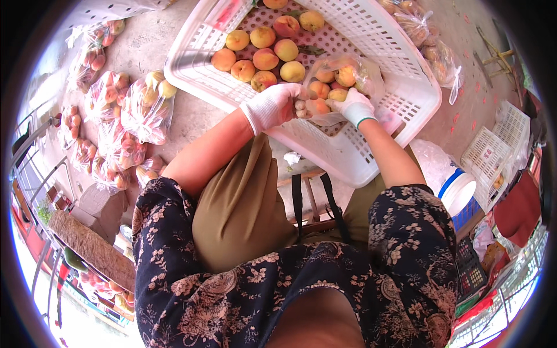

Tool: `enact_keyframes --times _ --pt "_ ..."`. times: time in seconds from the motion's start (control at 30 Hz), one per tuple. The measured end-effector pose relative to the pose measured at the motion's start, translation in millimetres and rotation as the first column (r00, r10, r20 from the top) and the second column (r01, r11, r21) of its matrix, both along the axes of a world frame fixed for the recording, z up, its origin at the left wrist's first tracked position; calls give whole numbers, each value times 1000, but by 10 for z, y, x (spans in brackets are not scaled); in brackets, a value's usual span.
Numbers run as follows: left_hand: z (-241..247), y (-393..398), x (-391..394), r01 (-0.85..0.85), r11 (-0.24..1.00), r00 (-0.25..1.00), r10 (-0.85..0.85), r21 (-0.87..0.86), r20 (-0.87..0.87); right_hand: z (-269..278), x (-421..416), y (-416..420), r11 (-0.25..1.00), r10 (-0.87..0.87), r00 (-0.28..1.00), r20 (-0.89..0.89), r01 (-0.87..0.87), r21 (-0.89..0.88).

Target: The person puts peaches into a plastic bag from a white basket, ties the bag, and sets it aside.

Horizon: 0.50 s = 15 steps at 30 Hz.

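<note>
A clear plastic bag point(373, 82) holding several peaches point(320, 90) sits in the near right part of a white perforated plastic crate point(300, 145). My left hand point(278, 103), in a white knit glove, grips the bag's left edge with curled fingers. On the bag's right side, my right hand point(356, 106), in a white glove with a green cuff edge, holds the rim beside a yellow peach point(337, 95). Its fingertips are partly hidden by the bag and fruit. Loose peaches point(265, 58) and a few green leaves point(311, 50) lie on the crate floor left of and beyond the bag.
Several knotted bags of peaches point(148, 108) lie on the concrete floor to the left. More bagged fruit point(439, 61) lies at the right. A white bucket point(457, 193), more white crates point(487, 148) and a calculator point(471, 265) are at my right side.
</note>
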<state>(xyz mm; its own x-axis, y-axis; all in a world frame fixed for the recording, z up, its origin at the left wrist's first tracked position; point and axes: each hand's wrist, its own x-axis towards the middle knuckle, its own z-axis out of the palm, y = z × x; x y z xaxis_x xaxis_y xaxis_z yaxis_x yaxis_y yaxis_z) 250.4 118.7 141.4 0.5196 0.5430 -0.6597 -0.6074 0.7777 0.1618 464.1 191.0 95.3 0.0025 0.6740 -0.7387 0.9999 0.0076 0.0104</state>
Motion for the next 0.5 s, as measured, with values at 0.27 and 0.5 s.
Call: enact_keyframes --times 0.27,0.5 --pt "8 28 -18 -31 999 997 31 -7 -65 182 619 848 790 -612 592 -524 439 -428" --pt "-70 58 -14 -150 987 988 147 -64 -41 142 32 654 920 344 891 -296 -256 298"
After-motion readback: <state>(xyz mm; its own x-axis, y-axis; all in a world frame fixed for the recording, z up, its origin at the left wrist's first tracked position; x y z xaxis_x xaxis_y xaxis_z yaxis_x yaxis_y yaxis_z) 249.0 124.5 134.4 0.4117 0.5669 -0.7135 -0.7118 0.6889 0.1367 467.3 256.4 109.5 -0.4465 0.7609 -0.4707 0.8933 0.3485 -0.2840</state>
